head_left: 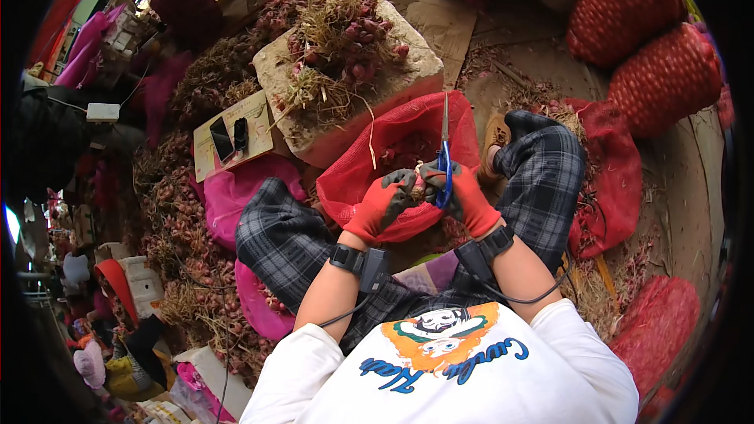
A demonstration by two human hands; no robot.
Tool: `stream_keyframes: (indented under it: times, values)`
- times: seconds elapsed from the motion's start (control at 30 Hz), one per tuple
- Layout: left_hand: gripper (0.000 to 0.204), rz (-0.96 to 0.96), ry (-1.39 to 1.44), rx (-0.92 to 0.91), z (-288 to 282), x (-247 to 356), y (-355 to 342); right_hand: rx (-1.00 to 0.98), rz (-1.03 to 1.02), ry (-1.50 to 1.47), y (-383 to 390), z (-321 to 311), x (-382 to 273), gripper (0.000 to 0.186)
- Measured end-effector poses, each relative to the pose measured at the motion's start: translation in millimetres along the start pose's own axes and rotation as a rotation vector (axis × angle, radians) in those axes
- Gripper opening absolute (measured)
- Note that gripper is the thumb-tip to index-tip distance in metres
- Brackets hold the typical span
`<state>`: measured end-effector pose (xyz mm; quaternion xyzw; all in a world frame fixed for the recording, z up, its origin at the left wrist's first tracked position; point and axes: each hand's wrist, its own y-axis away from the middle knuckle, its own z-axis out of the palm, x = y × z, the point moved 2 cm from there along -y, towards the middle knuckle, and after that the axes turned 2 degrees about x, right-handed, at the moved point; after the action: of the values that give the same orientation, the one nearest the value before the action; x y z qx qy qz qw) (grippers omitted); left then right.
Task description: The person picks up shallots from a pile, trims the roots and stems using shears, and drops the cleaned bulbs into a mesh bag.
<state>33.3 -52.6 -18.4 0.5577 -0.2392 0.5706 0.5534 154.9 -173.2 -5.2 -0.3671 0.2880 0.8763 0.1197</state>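
Observation:
Both my hands wear red gloves with dark palms and fingers, close together over an open red mesh bag (pixel 345 177) between my knees. Blue-handled scissors (pixel 446 159) stick out of my right hand (pixel 469 198), their blades pointing away from me. My left hand (pixel 385 202) has its fingers curled at a small shallot bulb (pixel 418 189) that shows between the two hands. Part of that bulb is hidden by the gloves, and the right fingertips appear to touch it too. Inside the mesh bag lie some reddish shallots (pixel 414 149).
A pale block (pixel 416 78) beyond the bag bears a heap of shallots with dry stalks (pixel 345 31). Beside it, a phone (pixel 221 139) rests on a cardboard box (pixel 206 163). Loose shallots (pixel 169 228) cover the floor at left. Full red mesh sacks (pixel 667 78) stand at far right.

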Motion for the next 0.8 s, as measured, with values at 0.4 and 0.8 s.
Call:
stream_keyframes:
  times: [0.4,0.8]
  values:
    - [0.024,0.209,-0.177,0.213,15.8,-19.1,-5.7,0.160,-0.264,0.292,-20.8,-6.5,22.5,0.020]
    - [0.021,0.114,0.195,0.327,14.4,-15.6,-13.4,-0.069,-0.089,0.052,-24.6,-5.1,15.1,0.028]
